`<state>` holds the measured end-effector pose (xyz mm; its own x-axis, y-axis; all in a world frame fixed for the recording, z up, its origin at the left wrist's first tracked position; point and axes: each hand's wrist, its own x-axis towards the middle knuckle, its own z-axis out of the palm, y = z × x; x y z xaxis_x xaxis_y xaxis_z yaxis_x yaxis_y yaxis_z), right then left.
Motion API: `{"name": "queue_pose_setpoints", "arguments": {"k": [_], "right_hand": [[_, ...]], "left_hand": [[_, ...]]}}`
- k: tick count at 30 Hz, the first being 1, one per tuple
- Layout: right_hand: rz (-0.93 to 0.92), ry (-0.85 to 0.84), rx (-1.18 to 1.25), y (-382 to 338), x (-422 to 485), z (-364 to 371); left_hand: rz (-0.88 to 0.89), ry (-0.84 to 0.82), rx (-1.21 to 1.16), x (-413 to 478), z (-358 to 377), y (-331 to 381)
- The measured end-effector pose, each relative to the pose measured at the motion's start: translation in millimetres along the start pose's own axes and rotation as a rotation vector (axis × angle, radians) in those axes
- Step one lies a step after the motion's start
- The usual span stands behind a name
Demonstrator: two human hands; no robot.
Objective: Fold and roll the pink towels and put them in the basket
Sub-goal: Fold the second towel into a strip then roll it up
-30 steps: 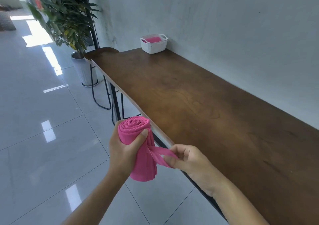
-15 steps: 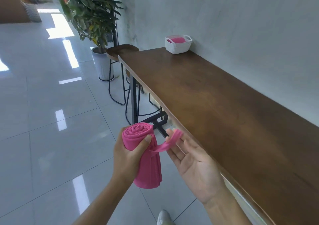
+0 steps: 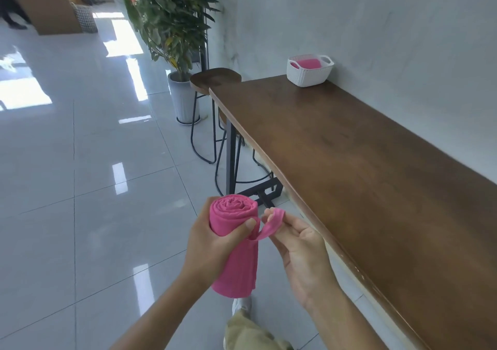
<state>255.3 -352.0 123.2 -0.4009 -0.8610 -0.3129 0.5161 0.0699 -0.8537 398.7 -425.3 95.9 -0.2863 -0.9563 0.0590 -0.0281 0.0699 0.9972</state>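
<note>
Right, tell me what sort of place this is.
Likely a café or office lounge: long wooden counter along the wall, bar stool at its end, potted plant on glossy tiles.

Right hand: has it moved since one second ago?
Yes. The right hand has come off the table's edge to the floor side, lifting the towel's loose end.

No legible txt, labels, brands, nos. or signs anywhere in view.
</note>
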Motion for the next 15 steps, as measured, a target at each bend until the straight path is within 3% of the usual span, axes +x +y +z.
{"name": "queue_pose_setpoints", "arguments": {"k": [9,15], "right_hand": [[-0.177,-0.185,-0.197,-42,94,13],[-0.199,-0.172,-0.347,-72,170,-3]], "left_hand": [[0.113,-0.214,0.150,121,21,-2],[0.268,-0.339,0.337,205,60,3]]}}
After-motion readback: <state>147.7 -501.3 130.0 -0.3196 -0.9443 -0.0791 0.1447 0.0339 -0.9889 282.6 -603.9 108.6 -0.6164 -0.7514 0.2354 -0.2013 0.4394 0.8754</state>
